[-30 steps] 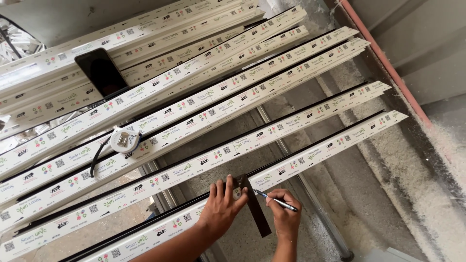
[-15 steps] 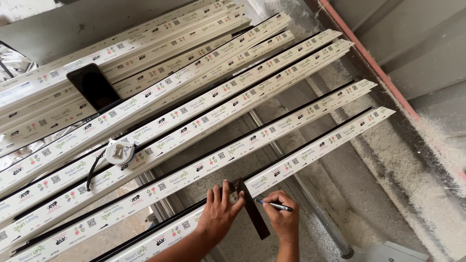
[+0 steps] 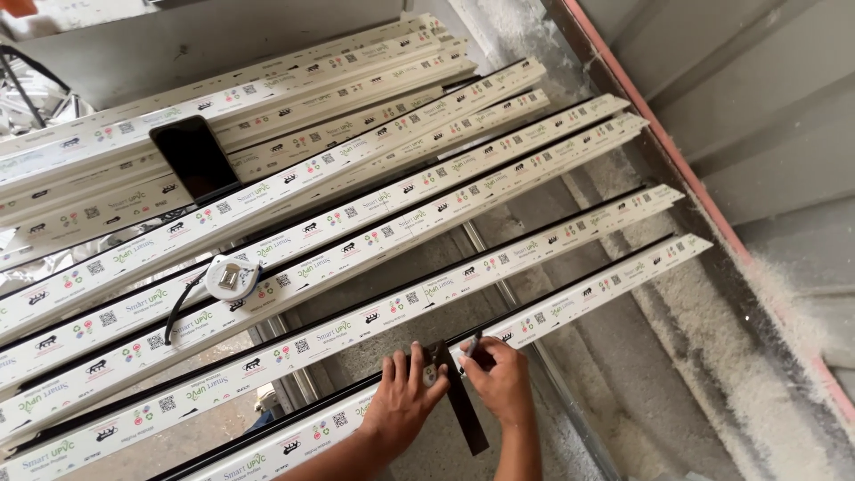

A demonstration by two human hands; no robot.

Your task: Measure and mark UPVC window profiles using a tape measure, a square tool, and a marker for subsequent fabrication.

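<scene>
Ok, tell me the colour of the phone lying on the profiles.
Black, with a dark glossy face. The phone shows best in the head view.

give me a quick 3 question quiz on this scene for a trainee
1. True or false: the left hand presses a dark try square against the nearest white profile.
2. What does the right hand hold? A) a pen B) a hammer C) a drill
3. Which two loose items lie on the profiles further back?

Key
1. True.
2. A, a pen, tip at the profile beside the square.
3. A black phone and a round white tape measure.
</scene>
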